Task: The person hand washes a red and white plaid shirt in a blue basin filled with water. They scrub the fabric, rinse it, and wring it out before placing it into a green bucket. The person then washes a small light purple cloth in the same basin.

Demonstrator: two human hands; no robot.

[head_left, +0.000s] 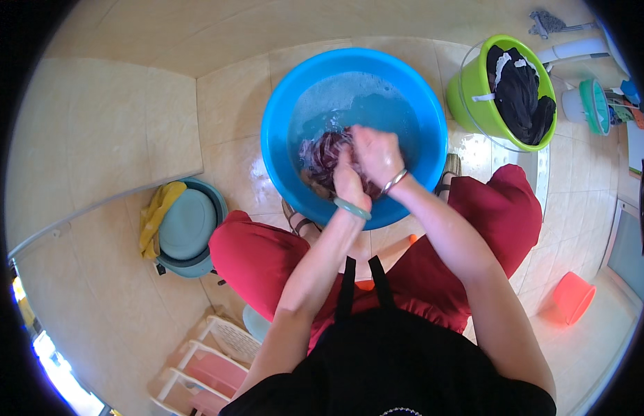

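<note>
A big blue basin point(280, 104) of soapy water stands on the tiled floor in front of me. Inside it lies a wet dark red patterned cloth point(322, 154). My left hand point(350, 182), with a pale green bangle on the wrist, grips the cloth from below. My right hand point(375, 154), wearing a silver bangle, is closed over the same cloth from above, pressed against the left hand. Both hands meet over the near side of the basin. My knees in red trousers sit on either side of it.
A green bucket point(474, 104) holding dark clothes stands at the right rear. A teal basin point(187, 225) with a yellow cloth leans at the left. An orange bucket point(573, 297) is at the right, a white and pink rack point(211, 360) at the lower left.
</note>
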